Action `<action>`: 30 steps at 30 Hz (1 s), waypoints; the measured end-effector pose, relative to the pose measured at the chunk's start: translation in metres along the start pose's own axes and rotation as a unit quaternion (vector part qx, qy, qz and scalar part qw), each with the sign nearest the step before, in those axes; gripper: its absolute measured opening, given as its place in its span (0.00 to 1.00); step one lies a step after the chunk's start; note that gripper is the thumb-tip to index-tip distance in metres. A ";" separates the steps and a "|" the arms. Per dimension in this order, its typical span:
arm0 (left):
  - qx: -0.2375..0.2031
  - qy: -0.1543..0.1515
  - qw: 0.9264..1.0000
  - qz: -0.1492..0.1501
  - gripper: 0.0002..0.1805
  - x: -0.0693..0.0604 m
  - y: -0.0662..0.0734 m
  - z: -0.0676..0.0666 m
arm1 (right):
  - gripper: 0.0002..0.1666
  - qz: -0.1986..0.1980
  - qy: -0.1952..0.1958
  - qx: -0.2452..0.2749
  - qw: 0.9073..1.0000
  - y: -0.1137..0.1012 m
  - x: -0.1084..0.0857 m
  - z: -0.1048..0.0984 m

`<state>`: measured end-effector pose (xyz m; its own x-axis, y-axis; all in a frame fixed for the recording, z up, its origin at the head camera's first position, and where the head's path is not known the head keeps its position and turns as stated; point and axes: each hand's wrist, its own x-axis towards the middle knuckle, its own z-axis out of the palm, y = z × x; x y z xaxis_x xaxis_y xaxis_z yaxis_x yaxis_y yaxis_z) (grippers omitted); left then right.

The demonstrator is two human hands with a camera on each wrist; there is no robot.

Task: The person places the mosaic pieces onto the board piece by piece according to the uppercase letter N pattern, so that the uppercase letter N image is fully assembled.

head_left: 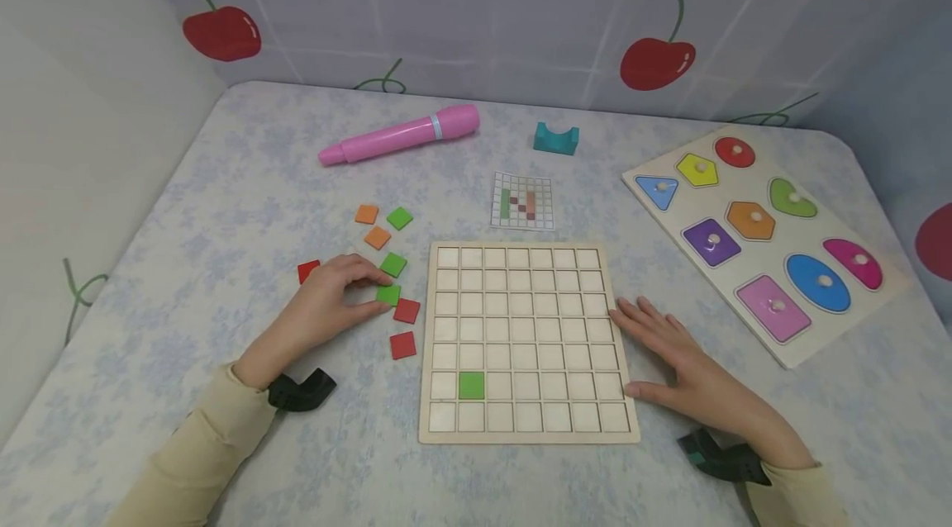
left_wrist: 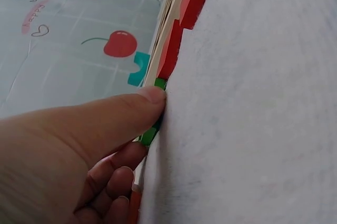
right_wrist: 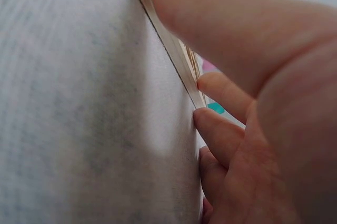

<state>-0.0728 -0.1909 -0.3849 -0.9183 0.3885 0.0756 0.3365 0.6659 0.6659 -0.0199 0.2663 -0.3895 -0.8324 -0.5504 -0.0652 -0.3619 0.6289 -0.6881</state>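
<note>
Wearing a beige sleeve (head_left: 197, 448) closest by, pinching a green tile (head_left: 388, 296) in the left hand (head_left: 320, 304), just left of the gridded board (head_left: 526, 332) on the counter (head_left: 535, 486); resting the right hand (head_left: 684, 370), loosely extended, against the board's right edge.

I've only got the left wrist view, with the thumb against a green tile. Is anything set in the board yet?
Observer: Yes, one green tile sits in the board, second column from the left, second row from the bottom.
Operator: Where's the right hand?
Observer: The right hand touches the board's right edge with its fingers and thumb.
Operator: And just past the board's far edge?
Observer: A small card printed with a grid, some cells coloured.
</note>
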 end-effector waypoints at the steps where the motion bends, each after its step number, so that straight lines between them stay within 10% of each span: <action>1: 0.001 0.002 1.000 0.001 0.15 0.000 0.000 0.000 | 0.49 0.000 0.000 0.001 1.000 0.000 0.000 0.000; 20: 0.000 0.027 1.000 0.006 0.14 0.000 0.004 -0.001 | 0.49 -0.008 0.003 -0.002 1.000 0.000 -0.001 0.000; 30: -0.035 0.029 0.999 0.017 0.14 0.003 0.033 0.002 | 0.48 -0.008 0.001 0.001 1.000 0.000 -0.001 -0.002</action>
<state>-0.0644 -0.1666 -0.3644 -0.9179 0.3711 0.1404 0.3539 0.6059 0.7125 -0.0198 0.2674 -0.3879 -0.8270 -0.5598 -0.0522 -0.3749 0.6182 -0.6908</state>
